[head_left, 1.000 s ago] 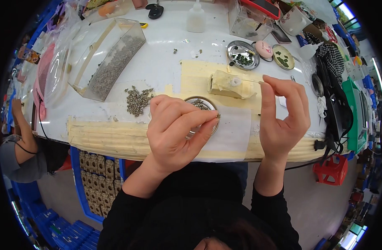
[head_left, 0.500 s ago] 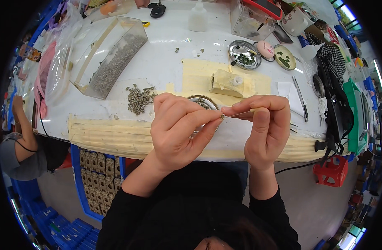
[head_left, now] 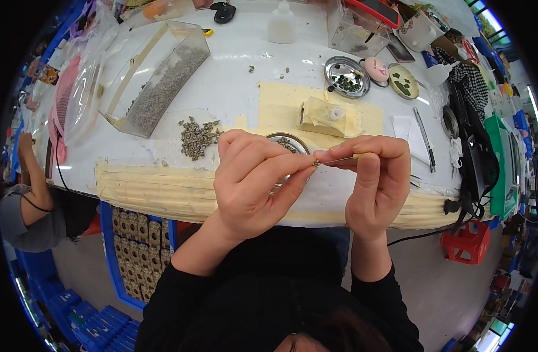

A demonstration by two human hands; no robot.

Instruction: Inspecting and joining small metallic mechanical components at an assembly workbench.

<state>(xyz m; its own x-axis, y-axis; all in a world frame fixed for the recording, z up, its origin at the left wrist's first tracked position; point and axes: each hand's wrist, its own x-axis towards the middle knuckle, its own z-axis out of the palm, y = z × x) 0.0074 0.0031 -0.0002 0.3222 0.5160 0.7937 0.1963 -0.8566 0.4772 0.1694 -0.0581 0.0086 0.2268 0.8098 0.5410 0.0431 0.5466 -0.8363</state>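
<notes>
Between thumb and forefinger my left hand (head_left: 254,182) pinches a tiny metallic piece (head_left: 316,163), too small to name exactly. My right hand (head_left: 377,179) grips a thin needle-like tool (head_left: 339,160), its tip touching the little piece. Both hands are raised over the near edge of the table. Partly hidden behind my left fingers is a round dish (head_left: 304,144) with small metal parts in it. A loose pile of similar small metal parts (head_left: 197,139) lies to the left of that hand.
A clear bin (head_left: 163,82) of small parts lies at the back left. Beyond my hands sits a tape-covered block (head_left: 324,119). Farther right are a metal dish (head_left: 346,88) with green pieces and a pen (head_left: 424,138). Padded tape (head_left: 157,186) lines the front edge; a blue crate (head_left: 108,246) stands below.
My hands keep almost the same pose, still joined at the small piece. The whole view has shifted very slightly.
</notes>
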